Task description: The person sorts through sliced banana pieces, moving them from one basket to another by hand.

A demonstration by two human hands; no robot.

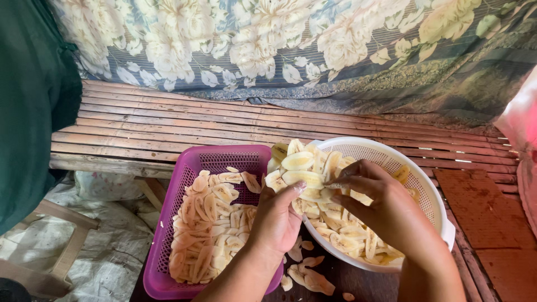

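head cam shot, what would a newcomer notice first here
Probably both hands meeting at the middle: the left hand and right hand grip a stack of pale banana slices over the rim of the white colander. Beside it on the left, a purple basket holds more slices, with a floral cloth hanging behind.

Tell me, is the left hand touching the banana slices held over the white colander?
Touching. The head view shows the left hand with its fingertips pressed against the banana slices.
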